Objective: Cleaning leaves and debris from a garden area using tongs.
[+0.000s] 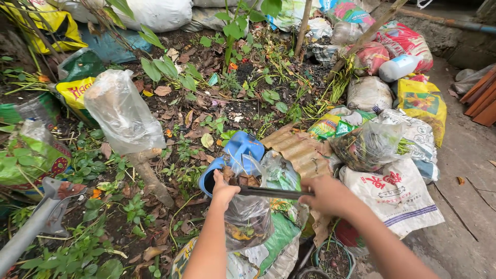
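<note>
- Two bare hands meet over a clear plastic bag point(248, 217) that hangs just in front of the person, above a heap of filled sacks.
- Dark soil and scraps fill the bag, and its mouth stands open at the top.
- The left hand point(223, 190) pinches the bag's rim, fingers closed on the plastic.
- The right hand point(328, 196) is wrapped around one end of a thin dark tool point(274, 192), which lies level across the bag's mouth and reaches toward the left hand.
- Just behind the bag lies a blue plastic container point(235, 155) on its side, its dark opening facing the person.
- Beside that container, to the right, rests a rusty corrugated sheet point(299, 150).
- Under the right forearm sits a white printed sack point(398, 199), with a clear bag of plant waste point(369, 144) just above it.
- Farther left, a cloudy plastic bag point(121, 111) covers the top of a wooden stump, well apart from the hands.
- Near the left edge, a grey metal bar point(36, 222) slants up from the ground.
</note>
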